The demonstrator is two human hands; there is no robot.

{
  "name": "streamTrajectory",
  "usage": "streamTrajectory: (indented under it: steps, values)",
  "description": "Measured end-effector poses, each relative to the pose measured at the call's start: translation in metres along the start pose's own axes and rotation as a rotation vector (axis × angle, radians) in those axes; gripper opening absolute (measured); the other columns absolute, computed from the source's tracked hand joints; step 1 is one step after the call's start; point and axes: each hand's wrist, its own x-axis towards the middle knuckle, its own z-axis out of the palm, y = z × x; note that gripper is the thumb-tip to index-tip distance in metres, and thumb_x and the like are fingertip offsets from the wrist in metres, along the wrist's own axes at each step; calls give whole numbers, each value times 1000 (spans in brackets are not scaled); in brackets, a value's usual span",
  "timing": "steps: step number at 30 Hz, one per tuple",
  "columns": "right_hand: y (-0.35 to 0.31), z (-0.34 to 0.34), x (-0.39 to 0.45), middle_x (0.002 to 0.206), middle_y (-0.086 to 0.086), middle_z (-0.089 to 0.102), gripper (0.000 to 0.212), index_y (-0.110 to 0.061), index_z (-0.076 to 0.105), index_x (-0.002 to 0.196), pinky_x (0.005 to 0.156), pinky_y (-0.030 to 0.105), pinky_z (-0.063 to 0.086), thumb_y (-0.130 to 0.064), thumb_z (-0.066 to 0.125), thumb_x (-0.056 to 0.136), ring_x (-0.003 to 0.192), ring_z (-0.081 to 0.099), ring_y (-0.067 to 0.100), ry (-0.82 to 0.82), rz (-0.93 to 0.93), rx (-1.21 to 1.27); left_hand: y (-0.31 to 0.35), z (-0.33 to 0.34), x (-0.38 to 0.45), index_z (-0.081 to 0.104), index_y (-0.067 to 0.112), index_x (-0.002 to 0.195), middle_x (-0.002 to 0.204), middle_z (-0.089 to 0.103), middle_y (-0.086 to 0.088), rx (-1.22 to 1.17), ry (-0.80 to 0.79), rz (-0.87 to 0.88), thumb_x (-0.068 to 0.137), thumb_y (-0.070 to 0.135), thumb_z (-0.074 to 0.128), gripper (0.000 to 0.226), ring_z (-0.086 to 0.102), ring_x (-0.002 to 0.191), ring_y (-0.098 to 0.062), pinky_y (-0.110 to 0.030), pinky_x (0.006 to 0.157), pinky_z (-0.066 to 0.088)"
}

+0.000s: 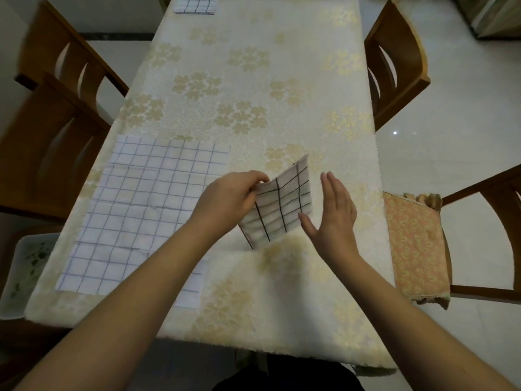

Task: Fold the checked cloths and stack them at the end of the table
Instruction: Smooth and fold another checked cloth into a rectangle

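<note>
A small folded white cloth with black checks (283, 206) is tilted up off the table. My left hand (229, 200) grips its left edge. Just to its right, my right hand (332, 213) is flat with straight fingers, and I cannot tell whether it touches the cloth. A large white cloth with blue checks (146, 204) lies spread flat on the left of the table, partly under my left forearm. At the far end of the table sits a folded checked cloth (195, 4).
The table wears a cream cloth with gold flowers (253, 80). Wooden chairs stand at the left (56, 114) and at the right (394, 60); a nearer right chair carries an orange cushion (414, 244). A white tub (25, 272) sits at the lower left.
</note>
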Motion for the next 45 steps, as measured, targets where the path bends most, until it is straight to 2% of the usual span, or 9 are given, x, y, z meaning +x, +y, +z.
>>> streamTrajectory:
  steps: [5, 9, 13, 16, 21, 30, 34, 42, 45]
  values:
    - [-17, -30, 1, 154, 4, 30, 83, -19, 23, 152, 116, 38, 20, -27, 71, 85, 142, 24, 11, 220, -50, 100, 10, -10, -6, 70, 12, 105, 82, 72, -1, 173, 182, 401, 89, 9, 59, 20, 65, 76, -22, -33, 78, 44]
    - [-7, -27, -24, 123, 1, 61, 44, -17, 59, 123, 105, 40, 32, -14, 74, 81, 123, 50, 20, 264, -137, 76, 1, 14, -38, 72, 12, 97, 83, 72, -1, 144, 94, 441, 80, 0, 72, 21, 67, 78, -23, -36, 71, 51]
    - [14, -7, -68, 87, -11, 69, 11, -22, 70, 85, 87, 29, 31, -14, 71, 79, 97, 61, 19, 69, -227, -48, -15, 56, -85, 72, 16, 93, 85, 72, 2, 94, -78, 374, 76, 2, 75, 22, 67, 78, -19, -32, 67, 53]
    - [28, 9, -108, 84, -13, 68, 15, -23, 68, 84, 83, 35, 44, -10, 74, 77, 89, 64, 17, -106, -197, -24, -30, 83, -124, 70, 19, 94, 85, 72, 4, 89, -170, 294, 79, 10, 71, 17, 67, 77, -19, -32, 64, 53]
    - [34, 23, -156, 90, -7, 71, 23, -17, 70, 86, 73, 42, 57, 0, 73, 71, 86, 66, 16, -264, -79, 92, -51, 100, -169, 68, 19, 77, 68, 66, 6, 104, -220, 147, 60, 3, 81, 27, 63, 62, -18, -27, 59, 48]
    - [22, 15, -178, 93, -4, 73, 20, -16, 74, 96, 80, 23, 46, -2, 71, 83, 88, 64, 13, -266, 148, 106, -60, 94, -182, 72, 21, 88, 86, 72, 9, -49, -158, 41, 78, 13, 75, 14, 67, 82, -12, -30, 71, 55]
    - [20, 7, -176, 91, -18, 70, 24, -30, 69, 94, 79, 11, 46, -8, 72, 85, 89, 63, -1, -225, 232, 228, -53, 88, -182, 66, 29, 102, 105, 68, 18, -258, -186, -158, 91, 22, 62, 14, 59, 100, 4, -16, 88, 45]
    - [16, -5, -141, 84, -7, 70, 24, -35, 65, 97, 68, 12, 46, -15, 73, 85, 76, 63, 6, -107, 337, 446, -40, 92, -150, 60, 32, 96, 94, 68, 12, -577, -103, -458, 95, 19, 60, 13, 62, 91, 6, -7, 75, 44]
    - [25, -1, -124, 76, 5, 63, 23, -30, 64, 105, 68, 15, 45, -17, 71, 88, 73, 60, 13, -117, 388, 494, -39, 97, -131, 59, 30, 99, 90, 69, 6, -621, -73, -564, 96, 21, 58, 9, 64, 86, -4, -17, 71, 47]
